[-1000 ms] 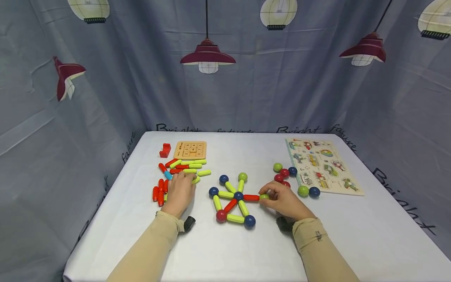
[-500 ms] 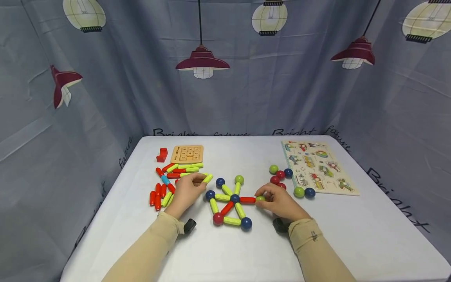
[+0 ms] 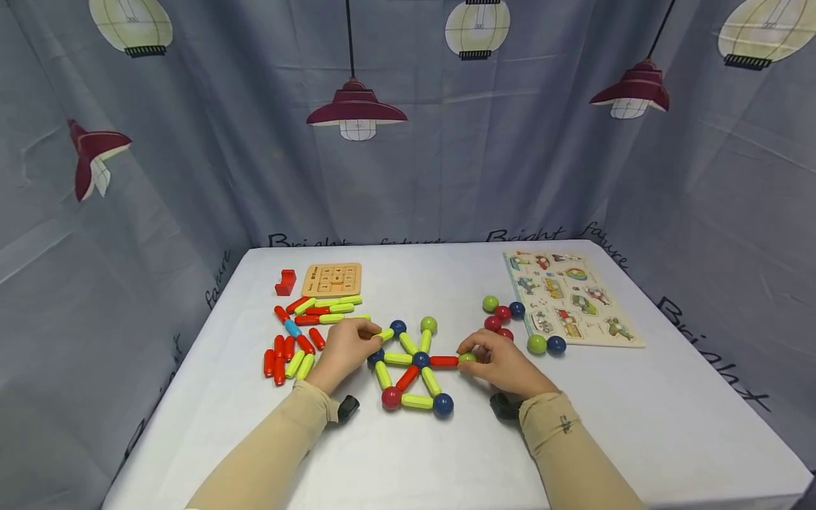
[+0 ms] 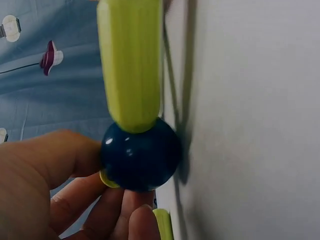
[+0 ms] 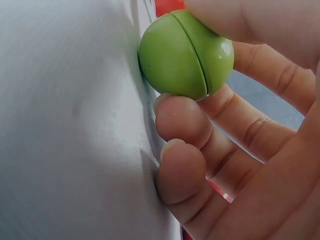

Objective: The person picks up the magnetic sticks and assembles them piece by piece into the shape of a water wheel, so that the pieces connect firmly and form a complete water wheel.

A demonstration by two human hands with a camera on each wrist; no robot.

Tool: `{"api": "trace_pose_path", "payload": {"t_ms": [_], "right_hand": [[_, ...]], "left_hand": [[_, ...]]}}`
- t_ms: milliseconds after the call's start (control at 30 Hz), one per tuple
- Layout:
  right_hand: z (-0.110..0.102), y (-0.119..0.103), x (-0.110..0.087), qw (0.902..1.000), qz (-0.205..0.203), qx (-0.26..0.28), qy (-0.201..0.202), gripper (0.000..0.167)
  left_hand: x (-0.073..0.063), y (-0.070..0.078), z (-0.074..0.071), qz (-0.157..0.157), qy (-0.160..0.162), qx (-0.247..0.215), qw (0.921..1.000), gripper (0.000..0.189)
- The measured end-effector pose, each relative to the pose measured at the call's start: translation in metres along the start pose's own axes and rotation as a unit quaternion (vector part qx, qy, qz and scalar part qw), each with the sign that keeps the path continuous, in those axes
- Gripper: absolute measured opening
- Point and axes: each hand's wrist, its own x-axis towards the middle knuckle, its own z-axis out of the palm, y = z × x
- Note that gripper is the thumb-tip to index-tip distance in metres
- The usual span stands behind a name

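Note:
In the head view, my left hand (image 3: 347, 348) pinches a yellow-green magnetic rod (image 3: 386, 335) between the blue ball (image 3: 375, 358) and the far blue ball (image 3: 398, 327) of a flat wheel-like build. In the left wrist view, a blue ball (image 4: 145, 157) with a ribbed rod (image 4: 131, 65) on it hides most of the held rod. My right hand (image 3: 506, 363) grips a green ball (image 5: 187, 55) at the outer end of a red rod (image 3: 444, 362). That rod joins the blue hub ball (image 3: 421, 360). A red ball (image 3: 392, 397) sits at the near corner.
Loose red and yellow-green rods (image 3: 279, 361) lie left of the build. Behind them are a wooden number board (image 3: 332, 280) and a red block (image 3: 285, 282). Several loose balls (image 3: 493, 324) lie on the right, beside a picture puzzle board (image 3: 576, 297).
My left hand has lifted a yellow-green rod from the loose pile and carried it right to the build's blue balls. My right hand keeps hold of the green ball. The head view has shifted slightly.

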Motion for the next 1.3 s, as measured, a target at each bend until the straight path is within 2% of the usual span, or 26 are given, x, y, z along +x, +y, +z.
{"api": "trace_pose_path", "payload": {"t_ms": [200, 500, 633, 733, 900, 933, 1000, 1200, 1300], "right_hand": [[-0.002, -0.003, -0.002, 0.9999, -0.006, -0.006, 0.006, 0.022], [-0.002, -0.001, -0.003, 0.9999, -0.005, -0.006, 0.011, 0.022], [-0.001, -0.001, -0.002, 1.0000, -0.002, -0.001, 0.009, 0.023], [-0.001, -0.002, -0.001, 1.0000, -0.003, 0.002, 0.006, 0.023], [0.000, -0.001, 0.002, 1.0000, -0.001, 0.006, 0.000, 0.023], [0.001, -0.001, 0.002, 1.0000, 0.000, 0.006, 0.000, 0.023], [0.001, -0.001, 0.002, 1.0000, -0.002, 0.006, 0.000, 0.023], [0.001, -0.001, 0.001, 1.0000, -0.005, 0.005, 0.002, 0.022], [0.001, -0.001, 0.001, 1.0000, -0.003, 0.003, 0.002, 0.022]], "left_hand": [[-0.002, 0.004, 0.003, 0.021, 0.009, 0.015, 0.9996, 0.012], [-0.004, 0.006, 0.004, 0.045, 0.003, 0.037, 0.9983, 0.004], [-0.002, 0.004, 0.002, 0.040, 0.033, 0.056, 0.9971, 0.011], [0.003, 0.000, -0.001, 0.053, 0.049, 0.098, 0.9926, 0.025], [0.008, -0.012, -0.003, 0.067, 0.000, 0.192, 0.9790, 0.045], [0.008, -0.014, -0.003, 0.068, -0.005, 0.205, 0.9765, 0.045], [0.008, -0.016, -0.003, 0.075, 0.005, 0.222, 0.9722, 0.043], [0.010, -0.020, -0.005, 0.048, 0.050, 0.239, 0.9684, 0.039], [0.011, -0.021, -0.006, 0.026, 0.054, 0.219, 0.9740, 0.031]]}}
